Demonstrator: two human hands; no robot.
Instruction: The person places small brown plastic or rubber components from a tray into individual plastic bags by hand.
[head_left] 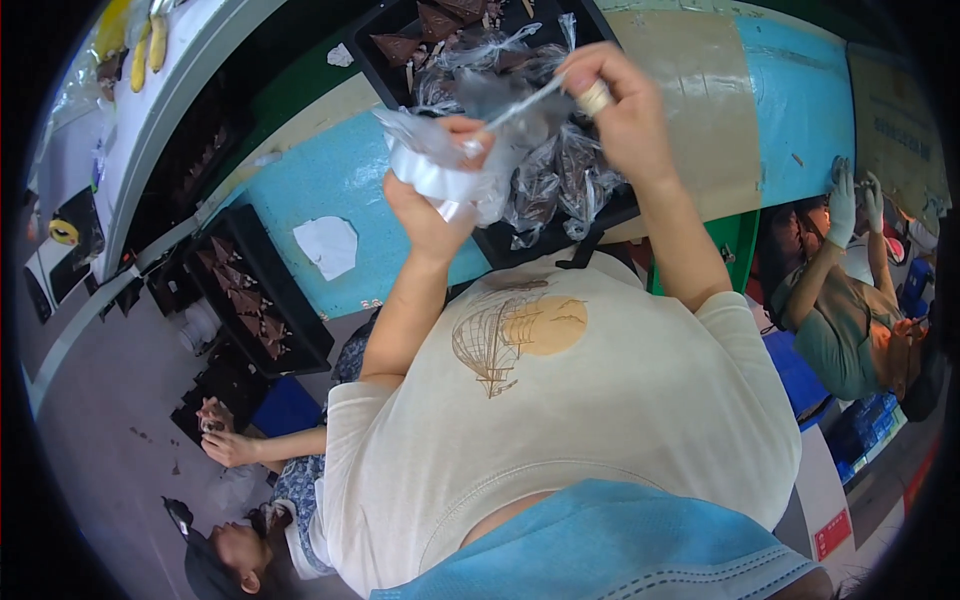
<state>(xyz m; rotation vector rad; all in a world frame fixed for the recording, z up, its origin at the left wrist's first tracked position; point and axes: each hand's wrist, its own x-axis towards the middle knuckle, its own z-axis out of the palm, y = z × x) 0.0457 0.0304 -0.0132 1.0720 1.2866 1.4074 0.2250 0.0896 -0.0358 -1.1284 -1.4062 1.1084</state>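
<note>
Both of my hands are raised over a black tray (374, 72) in front of me. My left hand (425, 220) is closed round a crumpled clear plastic bag (492, 195) and a shiny white strip (435, 180). My right hand (628, 115) pinches a stretched, twisted end of the plastic, pulled up and to the right. A tan wrap (594, 97) circles one of its fingers. Below them, knotted clear bags of dark brown pieces (540, 190) fill the tray's near part. Loose brown triangular pieces (440, 20) lie at its far end. The bag's contents are blurred.
A torn white paper (326, 248) lies on the blue work surface (265, 200). Left of it, another black tray (315, 350) holds brown pieces (240, 285). One person (235, 450) works at lower left; another, with gloved hands (843, 205), at far right.
</note>
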